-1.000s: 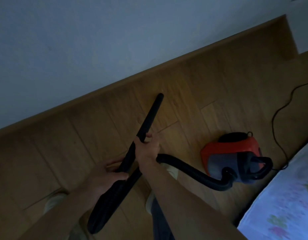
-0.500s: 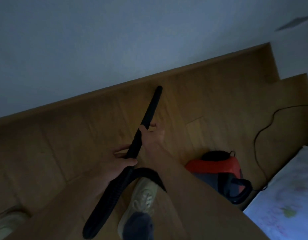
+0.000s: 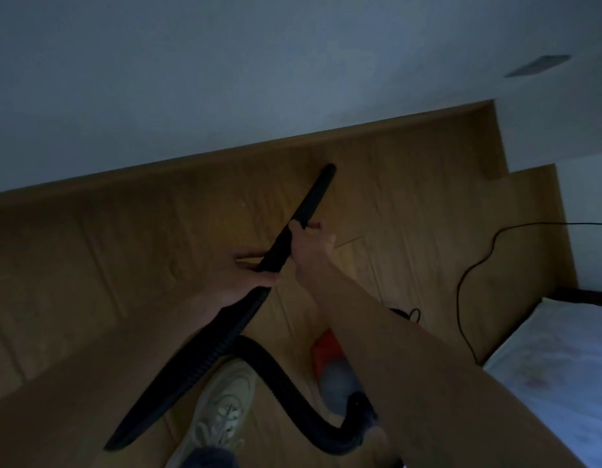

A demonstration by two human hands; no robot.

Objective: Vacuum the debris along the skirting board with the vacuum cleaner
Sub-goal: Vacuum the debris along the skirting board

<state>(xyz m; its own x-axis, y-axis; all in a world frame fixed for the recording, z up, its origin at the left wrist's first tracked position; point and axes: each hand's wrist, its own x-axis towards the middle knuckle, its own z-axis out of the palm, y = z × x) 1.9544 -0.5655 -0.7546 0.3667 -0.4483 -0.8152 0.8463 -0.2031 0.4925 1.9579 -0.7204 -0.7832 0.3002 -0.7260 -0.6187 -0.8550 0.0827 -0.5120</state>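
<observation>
We're in a home here, a dim bedroom by the look of it — warm wood-plank floor (image 3: 130,265) running up to a matching wooden skirting board (image 3: 225,160) under a plain pale wall (image 3: 225,69). At the right edge, a bed (image 3: 559,366) with a light floral sheet. A small red-and-grey vacuum cleaner (image 3: 330,363) sits on the floor, its black power cord (image 3: 461,285) trailing across the boards — and a pale sneaker (image 3: 225,407) on the wood, all very domestic
</observation>
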